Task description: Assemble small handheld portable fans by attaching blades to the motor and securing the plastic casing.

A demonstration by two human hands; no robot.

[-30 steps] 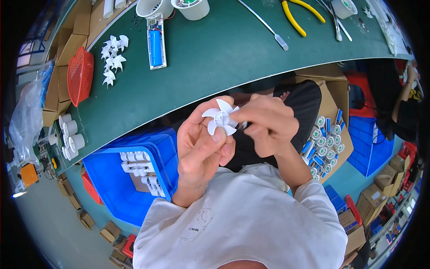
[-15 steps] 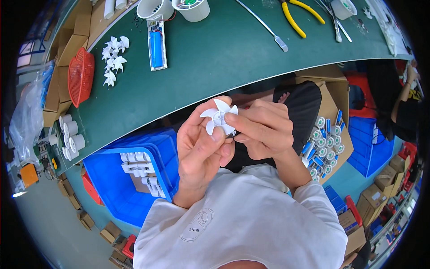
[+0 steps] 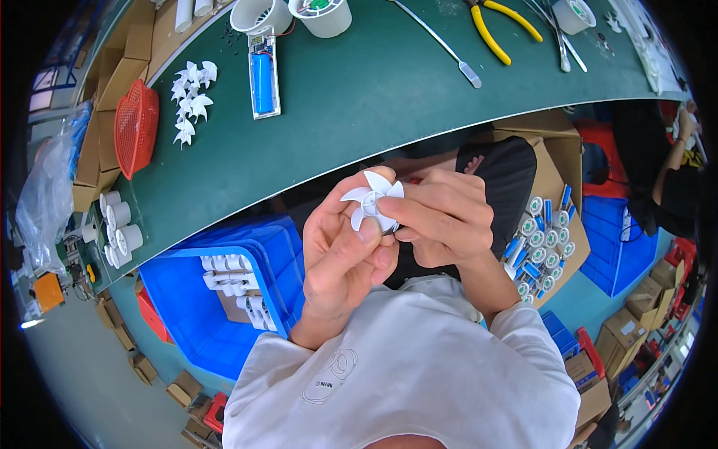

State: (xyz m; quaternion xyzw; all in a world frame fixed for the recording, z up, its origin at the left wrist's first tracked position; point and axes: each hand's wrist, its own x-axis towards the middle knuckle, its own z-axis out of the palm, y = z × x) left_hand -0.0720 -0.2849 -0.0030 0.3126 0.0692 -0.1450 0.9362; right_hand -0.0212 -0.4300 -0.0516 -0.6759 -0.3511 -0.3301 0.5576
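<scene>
A small white fan blade wheel (image 3: 369,201) is held over my lap, in front of the table's edge. My left hand (image 3: 334,251) grips it from the left, thumb on the near blades and fingers curled behind. From the right, my right hand (image 3: 447,218) pinches it, with the thumb or a fingertip against the hub. A bit of something dark shows below the wheel between the fingers; what it is, I cannot make out.
On the green table (image 3: 359,97) lie loose fan wheels (image 3: 193,97), an opened fan body with a blue battery (image 3: 262,82) and yellow-handled pliers (image 3: 490,34). A blue crate (image 3: 176,299) stands left. At right, a carton (image 3: 572,247) holds several battery-and-motor assemblies (image 3: 537,247).
Both hands have shifted slightly to the right with the fan wheel. The wheel appears a little turned, and both hands still hold it.
</scene>
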